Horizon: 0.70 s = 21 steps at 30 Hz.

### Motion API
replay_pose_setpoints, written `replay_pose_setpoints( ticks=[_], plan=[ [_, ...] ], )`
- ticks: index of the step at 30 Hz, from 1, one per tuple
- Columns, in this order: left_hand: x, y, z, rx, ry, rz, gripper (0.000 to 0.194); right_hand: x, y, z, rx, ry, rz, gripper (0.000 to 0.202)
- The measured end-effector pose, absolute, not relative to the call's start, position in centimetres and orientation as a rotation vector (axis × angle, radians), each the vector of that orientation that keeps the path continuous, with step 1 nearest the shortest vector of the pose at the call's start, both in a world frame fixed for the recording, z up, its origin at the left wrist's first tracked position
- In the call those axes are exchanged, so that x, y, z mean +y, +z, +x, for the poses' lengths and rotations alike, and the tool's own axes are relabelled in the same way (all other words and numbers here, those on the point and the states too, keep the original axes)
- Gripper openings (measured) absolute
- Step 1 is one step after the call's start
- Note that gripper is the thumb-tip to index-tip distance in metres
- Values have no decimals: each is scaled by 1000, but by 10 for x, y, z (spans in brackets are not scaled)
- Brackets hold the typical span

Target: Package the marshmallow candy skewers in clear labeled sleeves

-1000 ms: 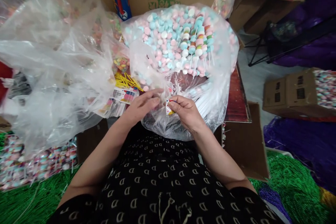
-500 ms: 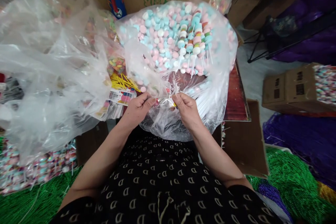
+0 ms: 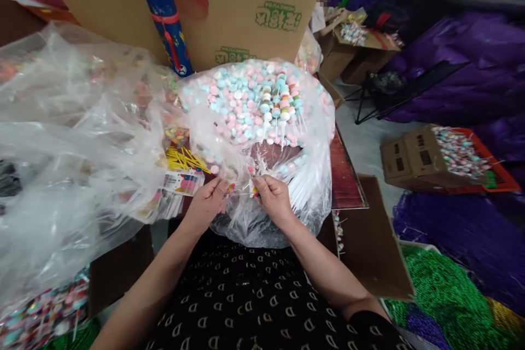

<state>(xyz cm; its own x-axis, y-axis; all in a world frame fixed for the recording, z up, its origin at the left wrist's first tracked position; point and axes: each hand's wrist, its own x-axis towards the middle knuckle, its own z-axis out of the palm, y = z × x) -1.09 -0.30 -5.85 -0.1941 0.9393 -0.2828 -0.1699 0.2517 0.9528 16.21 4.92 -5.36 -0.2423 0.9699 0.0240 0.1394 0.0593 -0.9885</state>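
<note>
A small clear plastic bag (image 3: 243,188) with a coloured print is stretched between my two hands. My left hand (image 3: 207,203) pinches one side of it between thumb and fingers. On the opposite side, my right hand (image 3: 274,197) has the same closed pinch. Both hands are over the near part of a large open clear bag (image 3: 324,169) of pink, blue and white round candies (image 3: 235,104). Several candy skewers (image 3: 281,101) on white sticks lie on those candies. Loose white sticks (image 3: 301,183) rest to the right of my right hand.
Yellow twist ties (image 3: 184,158) and printed cards (image 3: 182,181) lie left of my left hand, beside large plastic bags (image 3: 82,175). A blue flask (image 3: 166,24) stands against a carton (image 3: 241,16). An open box (image 3: 371,246) is below the table's right edge (image 3: 348,175).
The camera view has tilted upward and shifted, showing more of the carton and flask. Both hands keep their pinch on the small bag, now held a little closer to level.
</note>
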Motion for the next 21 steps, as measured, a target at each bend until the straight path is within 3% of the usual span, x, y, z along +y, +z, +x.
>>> replay_pose_setpoints(
  ticks=[8, 16, 21],
  plan=[
    [-3, -47, -18, 1207, 1211, 675, 50, 69, -48, 156, -1692, 1273, -1107, 67],
    [-5, -55, -26, 1240, 1463, 545, 49, 165, -20, 160, -1596, 1018, -1211, 36],
    [-9, -63, -30, 1285, 1458, 594, 48, 238, -5, 161, -1547, 778, -1453, 33]
  ],
)
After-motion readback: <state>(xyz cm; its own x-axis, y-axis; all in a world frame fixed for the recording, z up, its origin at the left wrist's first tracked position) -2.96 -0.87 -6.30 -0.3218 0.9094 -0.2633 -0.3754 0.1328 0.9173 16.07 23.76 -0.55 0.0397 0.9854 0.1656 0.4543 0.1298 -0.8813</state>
